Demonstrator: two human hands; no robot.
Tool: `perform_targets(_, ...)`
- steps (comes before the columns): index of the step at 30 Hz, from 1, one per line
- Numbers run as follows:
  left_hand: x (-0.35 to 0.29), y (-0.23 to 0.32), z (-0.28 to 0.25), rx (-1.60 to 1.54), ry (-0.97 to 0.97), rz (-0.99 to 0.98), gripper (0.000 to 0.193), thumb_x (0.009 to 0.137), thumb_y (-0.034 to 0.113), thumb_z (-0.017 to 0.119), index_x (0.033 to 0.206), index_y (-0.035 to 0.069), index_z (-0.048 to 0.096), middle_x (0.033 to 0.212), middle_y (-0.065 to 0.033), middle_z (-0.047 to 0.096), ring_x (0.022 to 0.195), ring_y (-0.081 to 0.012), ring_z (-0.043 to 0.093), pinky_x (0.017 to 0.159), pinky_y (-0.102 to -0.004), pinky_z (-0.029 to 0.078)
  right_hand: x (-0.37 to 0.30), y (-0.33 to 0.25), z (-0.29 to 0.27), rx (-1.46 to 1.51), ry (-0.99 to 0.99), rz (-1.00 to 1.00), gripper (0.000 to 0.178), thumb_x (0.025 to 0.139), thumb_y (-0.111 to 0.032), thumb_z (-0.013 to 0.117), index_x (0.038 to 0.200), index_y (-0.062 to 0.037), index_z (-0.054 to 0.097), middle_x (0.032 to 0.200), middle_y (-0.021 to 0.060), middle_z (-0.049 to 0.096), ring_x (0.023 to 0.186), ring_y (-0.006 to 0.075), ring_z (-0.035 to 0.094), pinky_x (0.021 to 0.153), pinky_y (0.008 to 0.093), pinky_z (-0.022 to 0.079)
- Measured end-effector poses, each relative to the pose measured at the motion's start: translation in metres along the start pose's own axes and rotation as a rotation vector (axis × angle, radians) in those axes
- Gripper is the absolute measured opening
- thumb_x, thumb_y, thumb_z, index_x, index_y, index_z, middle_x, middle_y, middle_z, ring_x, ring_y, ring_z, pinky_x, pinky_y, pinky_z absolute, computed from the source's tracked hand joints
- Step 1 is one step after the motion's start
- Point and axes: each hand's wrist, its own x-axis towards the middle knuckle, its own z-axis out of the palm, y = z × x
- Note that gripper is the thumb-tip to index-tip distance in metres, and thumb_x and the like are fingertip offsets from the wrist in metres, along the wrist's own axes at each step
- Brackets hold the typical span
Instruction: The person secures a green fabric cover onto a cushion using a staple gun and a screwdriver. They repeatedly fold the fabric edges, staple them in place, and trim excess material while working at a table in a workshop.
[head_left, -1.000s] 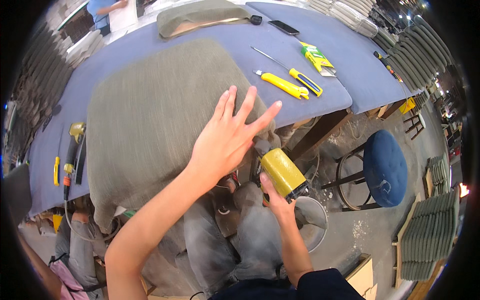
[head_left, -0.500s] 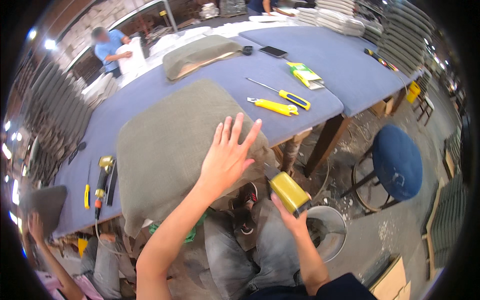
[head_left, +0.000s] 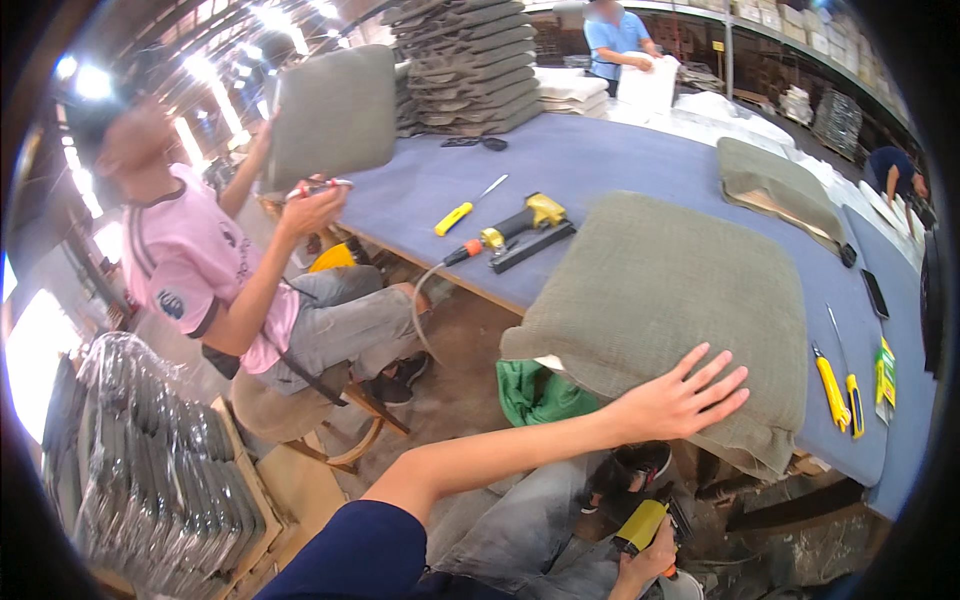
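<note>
A grey-green fabric seat cushion (head_left: 670, 290) lies at the near edge of the blue padded table. My left hand (head_left: 690, 395) rests flat on its near side with the fingers spread. Low by my knees, my right hand (head_left: 655, 560) is closed round a yellow-and-black staple gun (head_left: 642, 525), held below the table edge. A bit of white material shows under the cushion's left corner. On the table left of the cushion lies another yellow-and-black staple gun (head_left: 520, 225) with an air hose, beside a yellow-handled screwdriver (head_left: 457, 217).
At left a seated co-worker in a pink shirt (head_left: 225, 265) holds a grey cushion (head_left: 335, 115). Yellow hand tools (head_left: 832, 388) and a phone (head_left: 875, 294) lie at right. Cushions are stacked at the back (head_left: 470, 70). Green cloth (head_left: 540, 395) hangs below the table.
The view has swung left, bringing the seated co-worker fully in. My left hand is still flat on the cushion, and my right still grips the staple gun, now lower in view.
</note>
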Motion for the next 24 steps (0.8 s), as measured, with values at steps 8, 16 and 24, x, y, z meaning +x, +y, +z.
perform_targets(8,0.002,0.002,0.009,0.040,0.081,-0.012,0.053,0.093,0.025,0.055,0.141,0.003,0.054,0.149,-0.0182,0.052,0.135,-0.0386,0.053,0.114,-0.0591,0.041,0.002,-0.003,0.000,-0.273,-0.185,0.032,0.058,0.076,-0.030,0.078,0.129,-0.0100,0.065,0.103,0.0113,0.073,0.092,0.0324,0.070,0.077,0.0449,0.054)
perform_targets(16,0.045,0.028,0.010,-0.103,-0.147,-0.142,0.059,0.085,0.027,0.070,0.137,0.002,0.056,0.147,-0.0229,0.052,0.136,-0.0455,0.049,0.113,-0.0610,0.039,-0.008,0.027,0.028,-0.307,-0.238,0.112,0.076,0.063,-0.024,0.088,0.130,-0.0014,0.060,0.104,0.0192,0.070,0.092,0.0390,0.069,0.078,0.0471,0.054)
perform_targets(24,0.097,-0.057,0.020,-0.754,-0.262,-0.369,0.039,0.103,0.034,0.060,0.127,0.004,0.066,0.144,-0.0221,0.055,0.132,-0.0370,0.055,0.104,-0.0438,0.048,0.038,-0.001,-0.018,-0.089,-0.356,0.140,0.063,0.061,-0.014,0.083,0.121,-0.0031,0.065,0.095,0.0118,0.071,0.087,0.0323,0.072,0.073,0.0437,0.057)
